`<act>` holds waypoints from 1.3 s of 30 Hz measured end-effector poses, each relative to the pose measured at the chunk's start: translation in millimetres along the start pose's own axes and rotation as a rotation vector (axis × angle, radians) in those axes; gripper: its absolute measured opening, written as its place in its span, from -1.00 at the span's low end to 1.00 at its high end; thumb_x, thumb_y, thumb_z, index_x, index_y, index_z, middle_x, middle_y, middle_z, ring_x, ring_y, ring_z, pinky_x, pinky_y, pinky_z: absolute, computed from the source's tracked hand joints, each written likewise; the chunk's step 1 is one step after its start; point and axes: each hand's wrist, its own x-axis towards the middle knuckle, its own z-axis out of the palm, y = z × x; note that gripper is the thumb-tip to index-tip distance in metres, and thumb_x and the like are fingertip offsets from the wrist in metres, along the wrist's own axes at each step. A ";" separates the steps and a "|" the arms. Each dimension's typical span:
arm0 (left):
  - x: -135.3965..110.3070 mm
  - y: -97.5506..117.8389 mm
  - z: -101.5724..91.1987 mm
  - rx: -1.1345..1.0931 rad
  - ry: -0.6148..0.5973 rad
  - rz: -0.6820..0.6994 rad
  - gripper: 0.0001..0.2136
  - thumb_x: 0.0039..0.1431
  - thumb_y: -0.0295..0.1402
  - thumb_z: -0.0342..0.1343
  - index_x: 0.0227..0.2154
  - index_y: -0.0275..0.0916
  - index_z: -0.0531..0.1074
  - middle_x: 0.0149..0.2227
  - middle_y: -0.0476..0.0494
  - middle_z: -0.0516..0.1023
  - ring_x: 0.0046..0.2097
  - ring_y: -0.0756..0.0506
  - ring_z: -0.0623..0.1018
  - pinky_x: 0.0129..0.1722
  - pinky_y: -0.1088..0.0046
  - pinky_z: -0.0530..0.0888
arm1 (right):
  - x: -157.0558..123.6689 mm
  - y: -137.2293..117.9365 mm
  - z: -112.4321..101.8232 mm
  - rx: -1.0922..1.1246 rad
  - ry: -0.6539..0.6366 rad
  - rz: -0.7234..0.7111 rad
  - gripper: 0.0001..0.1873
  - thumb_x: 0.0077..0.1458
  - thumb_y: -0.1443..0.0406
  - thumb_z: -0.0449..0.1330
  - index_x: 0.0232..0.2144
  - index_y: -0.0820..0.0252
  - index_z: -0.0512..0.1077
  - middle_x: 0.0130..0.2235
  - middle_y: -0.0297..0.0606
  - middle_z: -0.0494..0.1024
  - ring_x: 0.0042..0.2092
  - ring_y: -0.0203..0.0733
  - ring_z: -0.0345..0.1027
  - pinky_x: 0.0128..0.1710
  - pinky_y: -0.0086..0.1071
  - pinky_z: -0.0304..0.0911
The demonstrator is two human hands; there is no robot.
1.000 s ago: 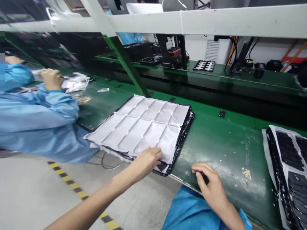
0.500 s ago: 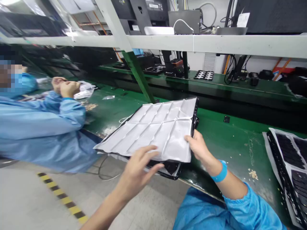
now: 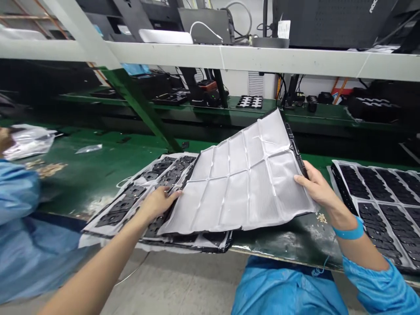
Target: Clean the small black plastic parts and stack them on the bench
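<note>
My right hand (image 3: 316, 186) grips the right edge of a compartment tray covered with a white liner sheet (image 3: 236, 175), thumb on top. That tray is tilted, its right side raised. Beneath its left side lies a second tray (image 3: 126, 205) with black flat parts in white-lined compartments. My left hand (image 3: 159, 203) is over this lower tray, beside the left edge of the lifted one. Its thumb and fingers are apart, the fingertips partly hidden. I cannot tell whether it touches the parts.
Another tray of black parts (image 3: 377, 210) lies at the right on the green bench (image 3: 82, 175). A green post (image 3: 141, 109) rises behind the trays. At the left are a co-worker's blue sleeve (image 3: 16, 188), clear plastic bags (image 3: 29, 140) and small beige bits (image 3: 49, 169).
The covered tray has moved right and its right side has risen, uncovering the lower tray's black parts. My left hand has gone from the cover to above that lower tray. The view has turned right.
</note>
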 end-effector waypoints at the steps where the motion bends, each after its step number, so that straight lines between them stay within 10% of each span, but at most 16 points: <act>1: 1.4 1.9 -1.4 -0.006 0.008 0.006 -0.65 0.08 -0.10 0.19 -0.24 -0.31 0.54 -0.26 -0.45 0.74 -0.05 -0.52 0.69 -0.08 0.08 0.58 | -1.2 -3.2 -6.7 -0.023 -0.008 -0.016 -0.60 0.20 0.16 0.33 0.07 0.05 0.46 0.11 -0.21 0.61 0.15 0.07 0.45 0.21 -0.11 0.30; 7: 12.4 31.1 -6.8 -0.150 0.030 0.121 -0.60 0.21 -0.13 0.21 -0.02 -0.29 0.58 0.10 -0.43 0.66 0.23 -0.41 0.55 0.21 0.13 0.46 | 6.3 -30.5 -31.3 -0.084 0.004 -0.027 -0.55 0.16 0.07 0.38 0.05 0.03 0.45 0.06 -0.22 0.62 0.11 0.06 0.48 0.17 -0.14 0.36; 21: 66.4 138.6 53.5 -0.583 -0.376 0.037 -0.69 0.41 -0.25 0.25 0.10 -0.28 0.49 0.08 -0.23 0.58 0.00 -0.20 0.63 -0.02 0.12 0.64 | -15.8 -66.5 -107.4 -0.405 0.031 -0.124 -0.68 0.19 0.08 0.37 -0.04 -0.05 0.51 -0.19 -0.33 0.56 -0.19 -0.12 0.45 -0.17 -0.35 0.42; 32: 74.8 181.9 49.0 -0.833 -0.580 -0.013 -0.67 0.42 -0.24 0.23 0.14 -0.26 0.47 0.12 -0.25 0.56 0.02 -0.21 0.62 -0.01 0.11 0.64 | -38.1 -108.7 -130.0 -0.478 0.189 -0.173 -0.66 0.06 0.02 0.46 -0.18 -0.08 0.50 -0.29 -0.33 0.49 -0.30 -0.12 0.35 -0.35 -0.35 0.37; 39: 63.7 206.8 33.9 -1.061 -0.641 0.080 -0.70 0.42 -0.23 0.23 0.07 -0.30 0.51 0.03 -0.23 0.61 -0.06 -0.17 0.65 -0.07 0.17 0.65 | -33.6 -129.9 -134.9 -0.422 0.331 -0.181 -0.53 -0.02 -0.05 0.52 -0.11 -0.09 0.55 -0.12 -0.17 0.55 -0.11 0.06 0.40 -0.06 -0.05 0.42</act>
